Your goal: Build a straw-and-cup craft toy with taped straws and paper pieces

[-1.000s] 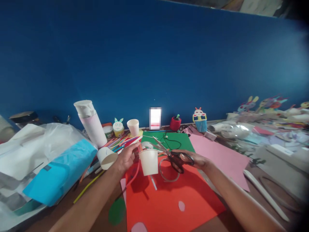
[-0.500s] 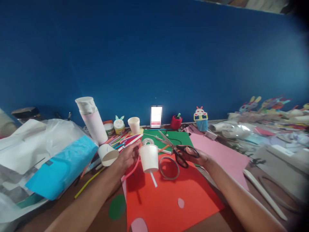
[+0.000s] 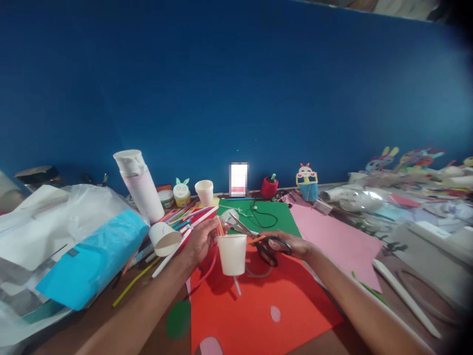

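Observation:
My left hand (image 3: 203, 240) is closed at the left side of a white paper cup (image 3: 232, 255), which it holds upright over a red sheet (image 3: 266, 310). An orange strip (image 3: 220, 226) rises by its fingertips at the rim. Another orange piece (image 3: 256, 240) shows at the cup's right side, near the scissors. My right hand (image 3: 290, 242) grips black-handled scissors (image 3: 266, 250), their blades almost together and pointing up-left behind the cup rim. A thin white stick (image 3: 237, 286) shows below the cup.
A tape roll (image 3: 229, 217) and green sheet (image 3: 284, 214) lie behind. At left are a tipped paper cup (image 3: 165, 239), coloured sticks, a white bottle (image 3: 138, 185) and plastic wrapping (image 3: 84, 207). At right lie a pink sheet (image 3: 332, 229) and blurred craft supplies.
The cup has moved slightly right and down. The scissors have moved left towards its rim, and their blades have come closer together. My right hand has moved left too.

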`<state>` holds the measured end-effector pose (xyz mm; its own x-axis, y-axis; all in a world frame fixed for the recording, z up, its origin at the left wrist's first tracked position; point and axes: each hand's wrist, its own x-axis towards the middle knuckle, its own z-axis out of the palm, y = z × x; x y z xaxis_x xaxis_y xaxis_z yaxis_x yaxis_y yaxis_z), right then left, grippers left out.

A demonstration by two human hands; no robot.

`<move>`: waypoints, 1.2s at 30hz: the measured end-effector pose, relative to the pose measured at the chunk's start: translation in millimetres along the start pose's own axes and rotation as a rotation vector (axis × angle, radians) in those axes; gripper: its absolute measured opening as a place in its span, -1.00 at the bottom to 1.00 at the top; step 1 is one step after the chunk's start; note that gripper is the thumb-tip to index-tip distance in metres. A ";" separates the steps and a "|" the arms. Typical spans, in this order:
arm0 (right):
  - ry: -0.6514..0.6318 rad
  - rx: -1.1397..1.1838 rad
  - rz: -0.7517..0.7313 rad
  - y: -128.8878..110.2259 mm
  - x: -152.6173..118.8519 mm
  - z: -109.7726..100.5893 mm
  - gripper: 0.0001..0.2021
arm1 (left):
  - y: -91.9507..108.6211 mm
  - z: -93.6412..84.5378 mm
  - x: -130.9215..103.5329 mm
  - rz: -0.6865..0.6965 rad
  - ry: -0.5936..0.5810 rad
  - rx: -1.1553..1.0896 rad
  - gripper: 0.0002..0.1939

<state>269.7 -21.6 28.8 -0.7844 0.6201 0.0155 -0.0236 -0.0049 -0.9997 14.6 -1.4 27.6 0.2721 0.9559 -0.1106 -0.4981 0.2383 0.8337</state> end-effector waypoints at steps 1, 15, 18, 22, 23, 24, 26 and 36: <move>-0.004 0.001 0.000 -0.8 -0.4 0.0 -0.60 | 1.3 1.1 -0.5 0.010 0.000 -0.001 -0.85; 0.092 0.012 0.091 -0.7 16.7 22.6 -0.49 | 2.7 3.3 -1.2 0.064 0.078 -0.050 -0.83; 0.117 0.023 0.067 0.3 19.9 27.8 -0.52 | 3.1 2.7 0.1 0.073 0.118 -0.095 -0.81; 0.141 0.022 0.037 4.2 23.6 31.3 -0.52 | 2.4 1.6 1.9 0.072 0.126 -0.123 -0.81; 0.142 0.026 0.030 5.9 24.5 31.8 -0.52 | 2.4 1.5 2.3 0.065 0.139 -0.130 -0.81; 0.141 0.029 0.025 7.6 25.3 32.2 -0.52 | 2.7 1.6 2.6 0.051 0.163 -0.137 -0.81; 0.133 0.038 0.018 10.9 26.6 32.7 -0.52 | 4.7 2.0 2.8 -0.004 0.227 -0.157 -0.82; 0.057 0.123 -0.112 13.8 27.5 33.1 -0.52 | 24.8 0.5 -2.6 -0.296 0.050 -0.177 -0.77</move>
<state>227.3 -30.6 16.1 -0.7361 0.6657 0.1224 -0.1876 -0.0270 -0.9819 2.0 1.9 48.8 0.3878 0.8469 -0.3639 -0.5395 0.5286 0.6554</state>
